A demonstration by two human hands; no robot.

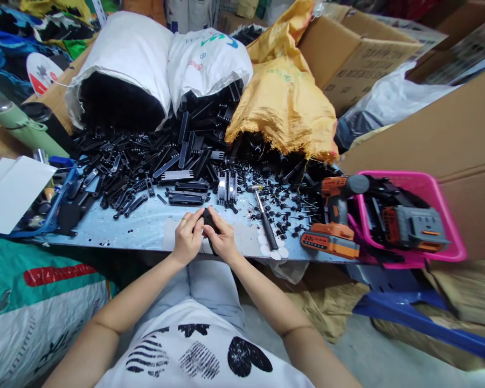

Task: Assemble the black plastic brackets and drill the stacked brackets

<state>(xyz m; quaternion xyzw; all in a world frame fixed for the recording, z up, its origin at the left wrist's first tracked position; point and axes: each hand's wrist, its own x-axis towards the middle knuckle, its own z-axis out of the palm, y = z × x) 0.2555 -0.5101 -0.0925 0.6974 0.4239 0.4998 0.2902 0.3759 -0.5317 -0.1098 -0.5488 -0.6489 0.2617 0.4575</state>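
Between my two hands, just over the table's front edge, is a small black plastic part (pixel 208 217). My left hand (pixel 188 235) pinches it from the left, and my right hand (pixel 221 235) grips it from the right; the fingers cover much of it, so its exact kind is unclear. Beyond the hands lie several long black plastic pieces (pixel 188 197) in a small stack. A hammer (pixel 265 218) with a black handle rests to the right of my right hand, its head pointing away. White round discs (pixel 283 252) lie under the handle end.
Black parts (pixel 141 161) spill from white sacks (pixel 125 48) and a yellow sack (pixel 283 97) at the back. On the right stand an orange cordless drill (pixel 337 215) and a pink basket (pixel 455 237) holding another tool. A blue tray (pixel 67 194) sits left, near a green bottle (pixel 32 132).
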